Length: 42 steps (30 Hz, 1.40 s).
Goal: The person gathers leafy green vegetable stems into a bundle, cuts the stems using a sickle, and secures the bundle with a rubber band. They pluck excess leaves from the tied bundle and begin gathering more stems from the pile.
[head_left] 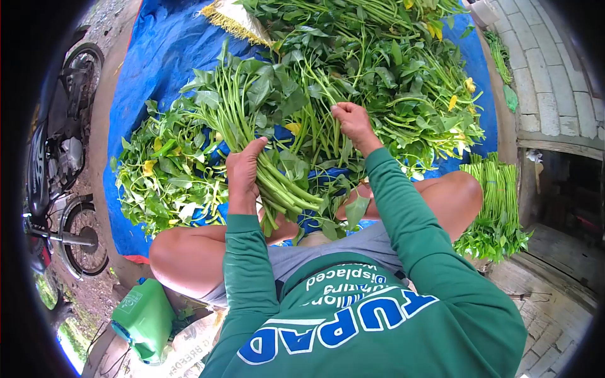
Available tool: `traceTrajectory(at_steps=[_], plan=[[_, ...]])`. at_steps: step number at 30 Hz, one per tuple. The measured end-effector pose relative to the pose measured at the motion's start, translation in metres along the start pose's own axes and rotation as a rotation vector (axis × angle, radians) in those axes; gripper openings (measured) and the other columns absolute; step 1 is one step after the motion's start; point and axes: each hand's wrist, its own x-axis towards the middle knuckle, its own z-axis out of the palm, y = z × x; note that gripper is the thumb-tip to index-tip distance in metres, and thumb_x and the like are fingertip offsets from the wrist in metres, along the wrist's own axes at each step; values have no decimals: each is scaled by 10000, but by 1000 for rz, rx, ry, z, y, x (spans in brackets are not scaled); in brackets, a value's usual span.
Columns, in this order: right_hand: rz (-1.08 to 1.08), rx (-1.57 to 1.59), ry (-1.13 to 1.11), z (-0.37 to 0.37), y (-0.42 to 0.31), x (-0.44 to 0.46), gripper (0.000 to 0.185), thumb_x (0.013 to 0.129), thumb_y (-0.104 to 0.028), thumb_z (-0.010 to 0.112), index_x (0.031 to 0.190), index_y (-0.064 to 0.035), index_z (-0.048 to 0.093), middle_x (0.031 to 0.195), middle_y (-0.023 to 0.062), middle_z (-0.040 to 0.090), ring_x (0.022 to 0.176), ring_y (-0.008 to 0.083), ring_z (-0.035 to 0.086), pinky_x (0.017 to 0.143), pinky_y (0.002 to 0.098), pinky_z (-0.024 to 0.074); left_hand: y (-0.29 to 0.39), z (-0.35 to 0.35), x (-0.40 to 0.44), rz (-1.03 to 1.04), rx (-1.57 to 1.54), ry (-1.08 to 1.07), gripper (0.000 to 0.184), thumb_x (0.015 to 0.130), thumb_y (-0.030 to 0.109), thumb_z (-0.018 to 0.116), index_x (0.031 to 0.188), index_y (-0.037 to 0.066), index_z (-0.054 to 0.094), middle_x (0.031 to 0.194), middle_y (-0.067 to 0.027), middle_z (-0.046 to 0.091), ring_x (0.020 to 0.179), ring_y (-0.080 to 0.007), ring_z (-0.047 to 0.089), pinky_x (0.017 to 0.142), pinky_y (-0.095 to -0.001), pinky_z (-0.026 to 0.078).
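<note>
My left hand (pixel 244 167) is closed around a thick bunch of water spinach (pixel 277 179), whose pale green stems point toward my lap and whose leaves fan out away from me. To its right, my right hand (pixel 354 126) pinches a few water spinach stems (pixel 324 88) between thumb and fingers, just above the main heap. That large heap of loose water spinach (pixel 378 57) spreads in front of me over a blue tarp (pixel 164 50). Some yellow leaves show among the green.
Tied bundles of stems (pixel 495 195) stand beside my right knee. A green plastic jug (pixel 145 318) sits behind my left knee. A motorcycle (pixel 60 151) is parked at the left. Grey paving blocks (pixel 548 69) lie to the right, and a woven sack (pixel 242 22) lies at the far edge.
</note>
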Motion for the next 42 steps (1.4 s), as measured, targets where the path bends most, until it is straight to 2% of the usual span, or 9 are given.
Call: traceTrajectory(at_steps=[3, 9, 10, 17, 22, 26, 33, 37, 42], plan=[[260, 445, -190, -34, -41, -13, 213, 1017, -233, 768, 1196, -120, 745, 963, -44, 743, 745, 78, 638, 647, 282, 492, 6, 12, -9, -35, -22, -60, 252, 887, 119, 858, 1038, -46, 740, 870, -95, 755, 687, -199, 738, 599, -345, 614], [284, 441, -376, -70, -77, -41, 261, 1034, -113, 721, 1289, -80, 681, 974, -18, 740, 752, 79, 694, 644, 248, 562, -3, 10, -7, -48, -52, -143, 267, 894, 116, 862, 1077, -43, 749, 919, -108, 771, 707, -204, 746, 628, -360, 630], [212, 359, -431, -76, -80, -47, 296, 970, -155, 800, 1245, -122, 697, 946, -57, 716, 770, 61, 655, 630, 257, 540, 0, 13, -11, -45, -55, -138, 278, 891, 119, 868, 1096, -30, 753, 936, -100, 772, 721, -201, 743, 638, -359, 621], [77, 324, -260, -82, -113, -110, 351, 940, -128, 806, 1274, -88, 706, 1015, -38, 729, 808, 43, 652, 618, 239, 515, -17, 11, -1, 45, 65, -137, 359, 872, 133, 888, 1164, -32, 759, 1021, -98, 785, 817, -171, 735, 713, -352, 604], [-226, 132, -177, -69, -106, -119, 340, 954, -145, 794, 1270, -40, 725, 896, -17, 710, 801, 41, 595, 628, 248, 471, -26, 21, -2, 113, 69, -160, 365, 867, 185, 923, 1128, -29, 781, 1007, -79, 793, 820, -146, 716, 750, -330, 586], [-234, -133, -49, -45, -106, -133, 385, 946, -159, 785, 1294, -3, 728, 866, 2, 694, 777, 78, 599, 690, 262, 503, -41, 23, 6, 102, 137, -181, 399, 923, 212, 895, 1219, -5, 741, 1017, -88, 776, 781, -175, 737, 671, -345, 613], [-49, -213, -375, 19, -65, -142, 398, 1020, -202, 726, 1357, 10, 728, 1018, 26, 774, 902, 96, 662, 825, 282, 549, -93, 26, 20, -98, -317, -323, 437, 937, 313, 890, 1198, 1, 730, 990, -80, 787, 754, -187, 747, 682, -383, 642], [54, -211, -458, 32, -8, -140, 385, 1054, -195, 663, 1369, 20, 716, 1088, 47, 800, 940, 105, 680, 876, 288, 549, -125, 10, 33, -452, -319, -424, 478, 914, 381, 901, 1196, 48, 707, 917, -73, 763, 733, -232, 764, 674, -404, 665], [73, -358, -365, 50, 20, -156, 399, 1062, -230, 650, 1346, 42, 719, 1120, 118, 812, 979, 162, 723, 922, 336, 559, -164, 22, 27, 72, -100, -103, 555, 874, 362, 935, 1214, 7, 677, 995, -80, 743, 743, -197, 713, 643, -358, 607]])
